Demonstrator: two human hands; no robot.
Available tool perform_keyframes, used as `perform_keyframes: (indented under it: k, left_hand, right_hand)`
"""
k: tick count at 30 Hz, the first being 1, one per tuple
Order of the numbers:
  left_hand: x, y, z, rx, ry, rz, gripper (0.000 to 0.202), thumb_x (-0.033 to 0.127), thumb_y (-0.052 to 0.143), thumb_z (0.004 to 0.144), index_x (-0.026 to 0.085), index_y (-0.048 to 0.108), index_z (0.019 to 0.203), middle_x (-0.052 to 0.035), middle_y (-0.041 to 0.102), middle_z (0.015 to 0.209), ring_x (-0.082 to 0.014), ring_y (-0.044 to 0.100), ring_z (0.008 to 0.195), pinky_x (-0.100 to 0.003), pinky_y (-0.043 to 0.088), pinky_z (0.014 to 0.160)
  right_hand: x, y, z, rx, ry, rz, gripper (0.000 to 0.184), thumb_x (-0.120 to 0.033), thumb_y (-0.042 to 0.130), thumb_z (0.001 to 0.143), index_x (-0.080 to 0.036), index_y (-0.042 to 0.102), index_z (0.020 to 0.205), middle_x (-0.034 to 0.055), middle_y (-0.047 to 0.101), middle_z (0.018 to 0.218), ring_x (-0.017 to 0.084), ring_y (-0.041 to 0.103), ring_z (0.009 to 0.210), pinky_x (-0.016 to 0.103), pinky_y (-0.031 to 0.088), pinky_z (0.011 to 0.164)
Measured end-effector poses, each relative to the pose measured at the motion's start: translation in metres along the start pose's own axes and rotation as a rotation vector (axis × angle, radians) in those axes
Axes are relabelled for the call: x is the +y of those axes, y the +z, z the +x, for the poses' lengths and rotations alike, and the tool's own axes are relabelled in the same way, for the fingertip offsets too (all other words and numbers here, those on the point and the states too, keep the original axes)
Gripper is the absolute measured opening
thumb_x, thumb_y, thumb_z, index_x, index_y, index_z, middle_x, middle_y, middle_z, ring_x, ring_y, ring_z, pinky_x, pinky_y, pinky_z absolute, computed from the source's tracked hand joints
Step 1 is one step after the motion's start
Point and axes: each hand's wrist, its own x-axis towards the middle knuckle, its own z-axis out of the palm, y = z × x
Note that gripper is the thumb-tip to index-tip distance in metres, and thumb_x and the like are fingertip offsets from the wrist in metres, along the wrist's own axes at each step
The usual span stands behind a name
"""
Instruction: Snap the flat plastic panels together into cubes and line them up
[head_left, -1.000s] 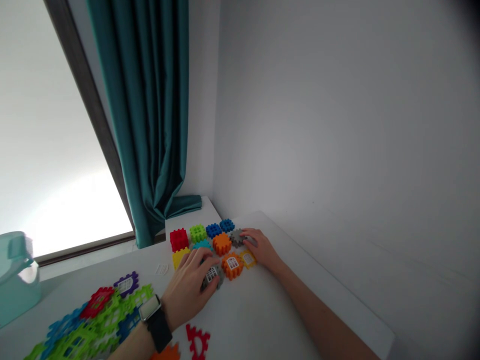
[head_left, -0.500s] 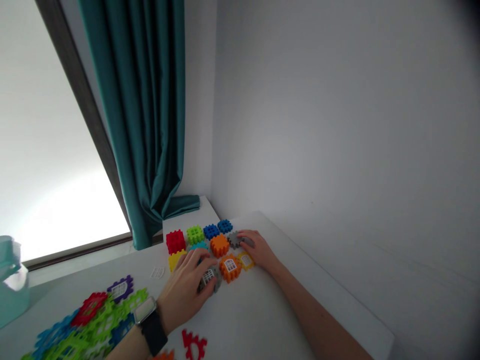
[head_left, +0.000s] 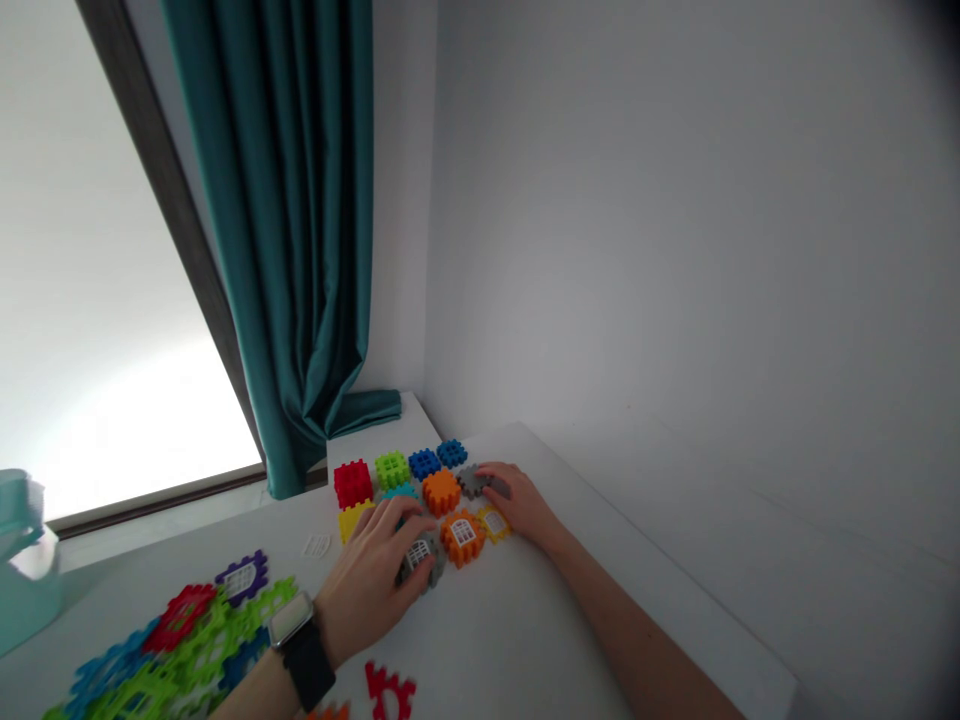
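My left hand (head_left: pixel 375 572), with a smartwatch on its wrist, curls its thumb and fingers around a stack of grey interlocking tiles (head_left: pixel 431 570) topped by a white window insert (head_left: pixel 417 553). Farther back, my right hand (head_left: pixel 519 502) grips a flat grey notched tile (head_left: pixel 471 482), its edge partly covered by the fingers. Between the hands stand an orange block with a white window (head_left: pixel 462 537) and a plain orange block (head_left: pixel 441 491). A yellow window tile (head_left: pixel 493 523) lies just below my right fingers. Partly behind my left hand are a yellow block (head_left: pixel 355 519) and a light-blue one (head_left: pixel 400 491).
Red (head_left: pixel 352 484), lime (head_left: pixel 391 468) and blue blocks (head_left: pixel 424 462) line the table's back. A pile of loose lime tiles (head_left: pixel 202 645) and other colours lies front left. A red tile (head_left: pixel 390 692) is near the front. A pale teal container (head_left: pixel 26 590) stands far left; a wall runs along the right.
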Motion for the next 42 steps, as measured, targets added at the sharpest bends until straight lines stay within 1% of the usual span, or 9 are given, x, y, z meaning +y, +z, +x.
perform_keyframes:
  k: [7,13,16,19,22,25,31,36,42]
  left_hand:
    - [0.000,0.000,0.000,0.000,-0.002,0.001,0.025,0.020,0.057,0.088,0.026,0.063,0.111,-0.0073,0.061,0.115,-0.0269,0.061,0.101,-0.045,0.053,0.090]
    - [0.002,-0.002,0.002,-0.055,-0.029,-0.007,0.025,0.020,0.057,0.088,0.026,0.063,0.112,-0.0071,0.060,0.117,-0.0269,0.060,0.105,-0.046,0.051,0.093]
    - [0.002,-0.003,0.003,-0.067,-0.028,-0.004,0.025,0.021,0.058,0.088,0.026,0.063,0.111,-0.0068,0.060,0.118,-0.0270,0.059,0.106,-0.046,0.050,0.095]
    - [0.000,-0.005,0.004,-0.078,-0.024,0.006,0.024,0.023,0.058,0.088,0.026,0.063,0.111,-0.0064,0.060,0.117,-0.0270,0.059,0.106,-0.046,0.049,0.095]
    - [-0.002,-0.008,0.004,-0.100,-0.029,0.025,0.024,0.024,0.059,0.087,0.026,0.063,0.111,-0.0065,0.060,0.116,-0.0272,0.059,0.105,-0.046,0.048,0.094]
    - [-0.003,-0.015,-0.001,-0.124,-0.053,0.053,0.022,0.024,0.059,0.088,0.025,0.063,0.110,-0.0068,0.061,0.115,-0.0274,0.058,0.105,-0.046,0.047,0.094]
    - [-0.005,-0.036,-0.017,-0.184,-0.099,0.122,0.017,0.026,0.057,0.091,0.025,0.064,0.106,-0.0046,0.065,0.108,-0.0258,0.060,0.103,-0.042,0.044,0.092]
    - [-0.012,-0.055,-0.040,-0.184,-0.135,0.153,0.015,0.027,0.053,0.093,0.025,0.064,0.104,-0.0032,0.068,0.104,-0.0241,0.062,0.100,-0.040,0.041,0.091]
    - [-0.025,-0.080,-0.081,-0.166,-0.217,0.205,0.015,0.029,0.052,0.093,0.025,0.065,0.101,-0.0031,0.069,0.104,-0.0248,0.063,0.100,-0.040,0.041,0.089]
  right_hand:
    - [0.000,0.002,0.000,-0.016,0.022,-0.006,0.027,-0.021,0.058,0.084,-0.025,0.072,0.107,0.0048,0.071,0.120,0.025,0.063,0.114,0.046,0.046,0.104]
    - [-0.003,0.002,0.000,0.002,0.034,-0.014,0.028,-0.018,0.057,0.084,-0.024,0.072,0.106,0.0071,0.068,0.124,0.025,0.060,0.119,0.045,0.044,0.107]
    - [-0.008,-0.001,-0.002,0.025,0.028,-0.018,0.027,-0.019,0.055,0.085,-0.023,0.072,0.106,0.0079,0.067,0.125,0.025,0.058,0.121,0.047,0.043,0.107]
    - [-0.018,-0.005,-0.005,0.045,0.003,-0.019,0.026,-0.020,0.053,0.087,-0.023,0.072,0.105,0.0089,0.066,0.126,0.027,0.056,0.122,0.049,0.042,0.107]
    - [-0.035,-0.010,-0.008,0.048,-0.048,-0.012,0.025,-0.021,0.052,0.090,-0.024,0.071,0.106,0.0089,0.065,0.127,0.026,0.056,0.121,0.049,0.042,0.106]
    - [-0.059,-0.011,-0.011,0.035,-0.110,-0.001,0.025,-0.021,0.052,0.091,-0.024,0.070,0.108,0.0090,0.065,0.125,0.026,0.056,0.120,0.047,0.043,0.105]
    - [-0.111,-0.002,-0.021,-0.022,-0.235,0.006,0.022,-0.018,0.053,0.093,-0.025,0.069,0.107,0.0069,0.068,0.118,0.024,0.058,0.115,0.046,0.041,0.105]
    - [-0.150,0.015,-0.028,-0.114,-0.348,-0.013,0.019,-0.019,0.052,0.095,-0.024,0.067,0.106,0.0063,0.069,0.112,0.023,0.059,0.110,0.043,0.043,0.101]
    - [-0.189,0.036,-0.033,-0.207,-0.401,0.007,0.019,-0.016,0.052,0.095,-0.024,0.066,0.106,0.0047,0.069,0.109,0.023,0.058,0.107,0.042,0.043,0.098]
